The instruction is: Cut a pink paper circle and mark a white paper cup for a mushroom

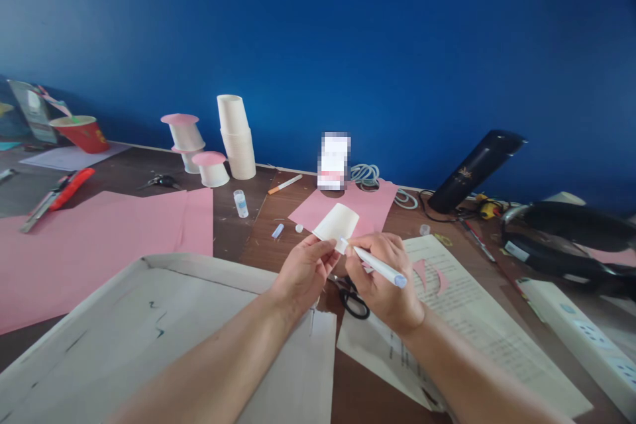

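My left hand (305, 268) is closed on a white paper cup (338, 220), pinching its near end between thumb and fingers. My right hand (385, 278) grips a white marker pen (380, 266) with a bluish end. The pen's front end is at the near end of the cup; whether it touches cannot be made out. Under the cup lies a pink paper sheet (380, 202). Black-handled scissors (355, 305) rest below my hands, partly hidden. A small white cap (299, 228) and a blue eraser-like piece (277, 231) lie to the left.
Stacked paper cups (237, 146) stand at the back, beside cups topped with pink discs (211, 160). A blurred phone (334, 162) leans on the wall. Pink sheets (124, 232) and a red utility knife (62, 195) lie left. A black bottle (474, 172) and power strip (581, 331) are right.
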